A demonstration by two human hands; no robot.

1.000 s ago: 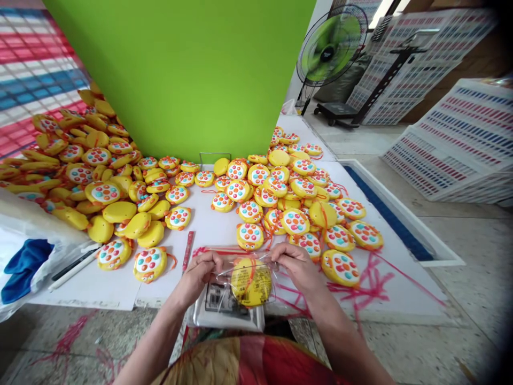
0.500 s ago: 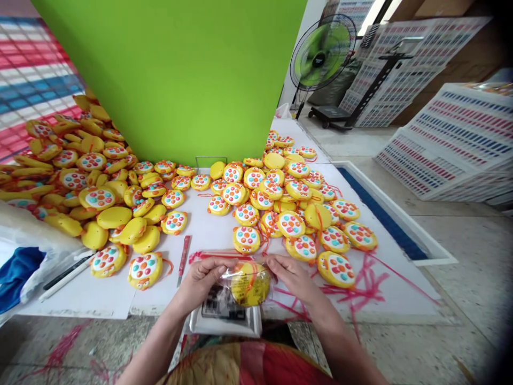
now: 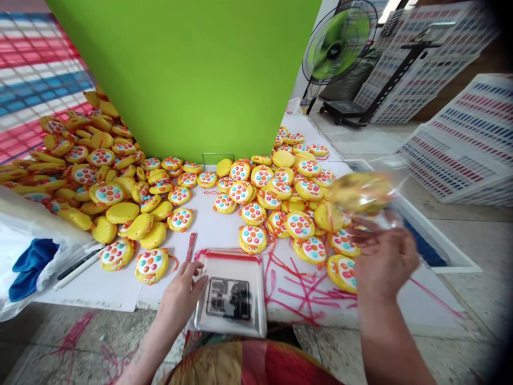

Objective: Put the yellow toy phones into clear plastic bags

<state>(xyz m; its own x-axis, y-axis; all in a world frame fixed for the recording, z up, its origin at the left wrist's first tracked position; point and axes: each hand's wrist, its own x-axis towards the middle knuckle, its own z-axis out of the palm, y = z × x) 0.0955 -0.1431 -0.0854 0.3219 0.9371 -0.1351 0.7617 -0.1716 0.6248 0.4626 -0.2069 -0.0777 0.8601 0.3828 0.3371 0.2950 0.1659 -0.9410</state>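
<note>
Your loosely spread left grip flanks black-printed clear plastic bags, wording unreadable; right grip clutches a clear-bagged yellow oval toy just ahead

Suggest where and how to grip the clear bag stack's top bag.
Probably pinch the top bag at its red far edge, near the left corner, coming from the left. It lies flat, so an edge suits a pinch; the left hand is at that side, and pink strips lie to the right.
</note>
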